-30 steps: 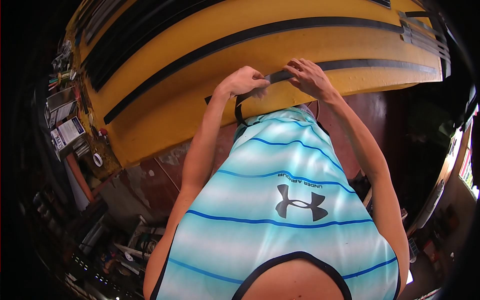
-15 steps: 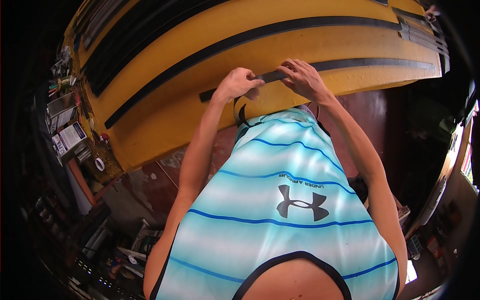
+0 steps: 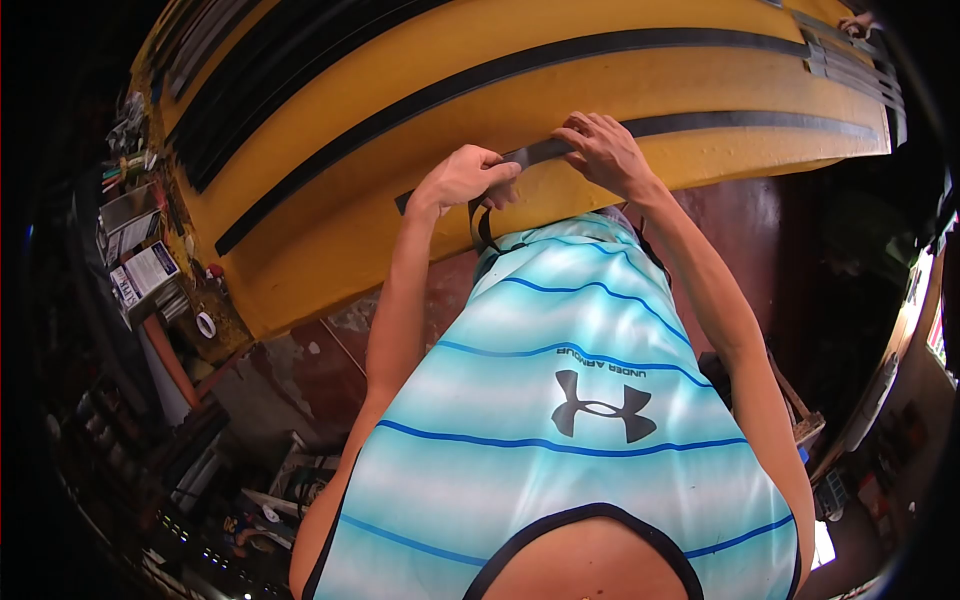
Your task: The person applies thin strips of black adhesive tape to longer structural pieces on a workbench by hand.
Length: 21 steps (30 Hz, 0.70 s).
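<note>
Hands [image 3: 465, 180] apart, black strip [image 3: 543, 152] stretching between them

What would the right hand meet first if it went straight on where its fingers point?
Past the near black strip it touches, the right hand would probably cross some yellow tabletop and meet the far black strip, though the hand's height is unclear.
</note>
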{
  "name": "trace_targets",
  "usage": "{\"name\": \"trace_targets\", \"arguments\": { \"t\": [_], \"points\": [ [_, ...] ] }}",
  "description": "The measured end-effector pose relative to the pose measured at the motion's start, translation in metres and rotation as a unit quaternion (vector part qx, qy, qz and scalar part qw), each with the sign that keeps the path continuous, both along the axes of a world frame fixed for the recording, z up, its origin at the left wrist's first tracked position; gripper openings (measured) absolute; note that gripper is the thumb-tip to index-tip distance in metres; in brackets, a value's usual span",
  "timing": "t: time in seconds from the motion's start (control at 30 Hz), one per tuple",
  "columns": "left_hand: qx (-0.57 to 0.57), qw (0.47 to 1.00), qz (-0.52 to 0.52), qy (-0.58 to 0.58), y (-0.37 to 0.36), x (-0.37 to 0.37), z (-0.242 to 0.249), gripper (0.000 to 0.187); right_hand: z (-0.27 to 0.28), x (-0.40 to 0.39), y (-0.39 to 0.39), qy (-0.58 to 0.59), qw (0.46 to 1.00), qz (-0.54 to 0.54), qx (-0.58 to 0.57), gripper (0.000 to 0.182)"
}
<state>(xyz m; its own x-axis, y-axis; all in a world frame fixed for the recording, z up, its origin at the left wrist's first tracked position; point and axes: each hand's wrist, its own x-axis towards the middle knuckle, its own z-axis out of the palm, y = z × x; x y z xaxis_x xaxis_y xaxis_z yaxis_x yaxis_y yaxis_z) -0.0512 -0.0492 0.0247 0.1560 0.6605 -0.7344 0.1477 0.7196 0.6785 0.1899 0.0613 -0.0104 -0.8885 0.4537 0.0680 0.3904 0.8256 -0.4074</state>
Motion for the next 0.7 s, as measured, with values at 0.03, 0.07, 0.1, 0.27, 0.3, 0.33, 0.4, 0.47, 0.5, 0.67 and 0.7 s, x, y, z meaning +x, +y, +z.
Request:
{"name": "trace_targets", "arguments": {
  "t": [0.03,0.07,0.1,0.27,0.3,0.33,0.4,0.47,0.5,0.67,0.7],
  "points": [
    [-0.004,1.000,-0.015,-0.020,0.000,-0.007,-0.001,0.034,0.001,0.000,0.000,0.003,1.000,-0.001,-0.001,0.037],
    [-0.012,0.999,-0.024,-0.020,0.000,-0.012,-0.003,0.034,0.001,0.000,0.000,0.004,1.000,0.000,-0.001,0.037],
    [-0.012,0.999,-0.024,-0.019,-0.001,-0.013,-0.002,0.034,0.001,0.000,0.001,0.002,1.000,-0.001,0.004,0.037],
    [0.029,0.998,-0.020,0.059,-0.010,-0.014,-0.006,0.031,0.002,0.008,0.003,-0.014,1.000,-0.018,-0.005,0.038],
    [0.028,0.998,-0.020,0.057,-0.009,-0.013,-0.004,0.031,0.003,0.010,0.005,-0.018,0.999,-0.027,-0.008,0.038],
    [0.018,0.998,-0.013,0.059,-0.006,-0.012,-0.001,0.031,0.003,0.013,0.005,-0.022,0.999,-0.036,-0.011,0.037],
    [0.007,0.998,-0.004,0.059,-0.003,-0.010,-0.003,0.030,0.003,0.015,0.005,-0.027,0.999,-0.045,-0.014,0.036],
    [0.017,0.996,-0.031,0.080,0.003,-0.010,-0.008,0.032,0.003,0.016,0.005,-0.031,0.998,-0.056,-0.016,0.035],
    [0.018,0.996,-0.031,0.079,0.004,-0.010,-0.009,0.032,0.006,0.013,0.004,-0.021,0.997,-0.066,-0.043,0.032],
    [0.033,0.996,-0.021,0.081,0.004,-0.013,-0.027,0.030,0.007,-0.010,-0.009,0.069,0.952,-0.130,-0.268,0.018],
    [0.033,0.996,-0.024,0.081,0.005,-0.013,-0.025,0.030,0.002,-0.013,-0.010,0.070,0.952,-0.133,-0.268,0.018]
  ]
}}
